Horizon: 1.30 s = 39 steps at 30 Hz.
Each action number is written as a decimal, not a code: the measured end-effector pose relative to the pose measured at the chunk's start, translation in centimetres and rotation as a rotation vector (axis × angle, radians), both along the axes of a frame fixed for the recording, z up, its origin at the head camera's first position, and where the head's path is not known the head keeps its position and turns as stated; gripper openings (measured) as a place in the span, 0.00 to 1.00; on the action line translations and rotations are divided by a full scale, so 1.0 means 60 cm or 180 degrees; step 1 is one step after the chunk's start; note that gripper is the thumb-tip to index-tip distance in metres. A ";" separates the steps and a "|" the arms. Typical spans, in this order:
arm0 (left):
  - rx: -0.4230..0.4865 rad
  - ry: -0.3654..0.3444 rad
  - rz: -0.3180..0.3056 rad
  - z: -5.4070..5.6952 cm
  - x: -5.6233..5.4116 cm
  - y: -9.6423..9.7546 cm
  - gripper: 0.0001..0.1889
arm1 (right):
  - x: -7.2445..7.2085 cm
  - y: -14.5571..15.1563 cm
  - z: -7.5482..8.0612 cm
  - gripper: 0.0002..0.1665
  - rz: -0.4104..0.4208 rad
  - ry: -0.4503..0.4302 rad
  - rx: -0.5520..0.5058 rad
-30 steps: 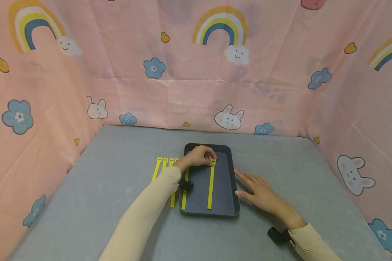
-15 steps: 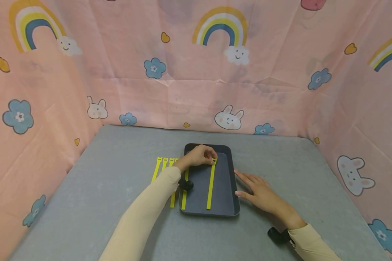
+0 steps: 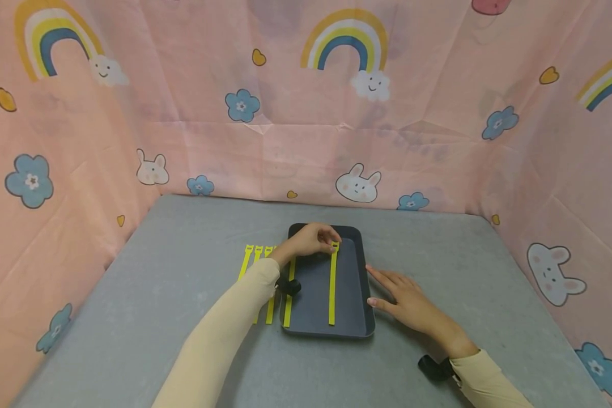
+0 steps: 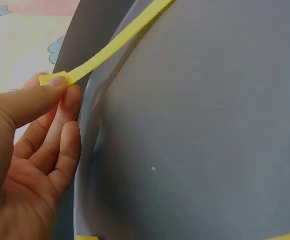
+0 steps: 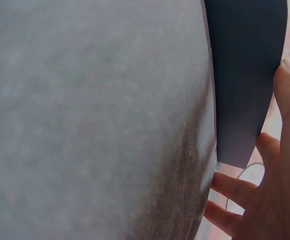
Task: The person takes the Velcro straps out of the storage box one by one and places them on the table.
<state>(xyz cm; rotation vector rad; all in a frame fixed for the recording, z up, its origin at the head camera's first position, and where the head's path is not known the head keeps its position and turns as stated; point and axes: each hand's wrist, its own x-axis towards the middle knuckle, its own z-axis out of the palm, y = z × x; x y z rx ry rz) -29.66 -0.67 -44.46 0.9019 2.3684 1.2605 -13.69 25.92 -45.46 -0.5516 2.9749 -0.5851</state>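
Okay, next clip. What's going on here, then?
A person's left hand pinches one end of a yellow strap over a dark tray, the strap stretching lengthwise above or along its floor. The right hand touches the tray's right side. A second yellow strap lies along the tray's left side, and more straps lie on the grey table to its left, partly hidden by the left arm.

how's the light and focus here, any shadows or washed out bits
Head: fairly even light, soft shadow on the table beside the left sleeve; left wrist: backdrop washed out at upper left, tray soft; right wrist: table blurry, with a dark brownish patch, probably shadow.
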 end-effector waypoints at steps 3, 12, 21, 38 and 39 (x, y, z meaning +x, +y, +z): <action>0.0030 -0.0043 -0.0004 0.001 0.000 -0.001 0.13 | 0.000 0.000 0.000 0.44 -0.0003 -0.0003 0.0005; 0.0087 0.0003 -0.0025 0.005 0.001 -0.003 0.15 | -0.001 0.001 -0.003 0.44 -0.0007 0.0003 0.0028; 0.0194 -0.0002 -0.0043 0.011 0.006 -0.003 0.15 | -0.001 0.000 -0.001 0.43 0.0028 0.0025 -0.0009; 0.0303 -0.0057 -0.0077 0.028 0.004 -0.008 0.17 | -0.001 -0.001 -0.001 0.44 0.0018 -0.0012 0.0000; 0.0306 -0.0054 -0.0066 0.031 0.005 -0.009 0.17 | -0.001 -0.001 0.000 0.44 0.0014 -0.0019 -0.0003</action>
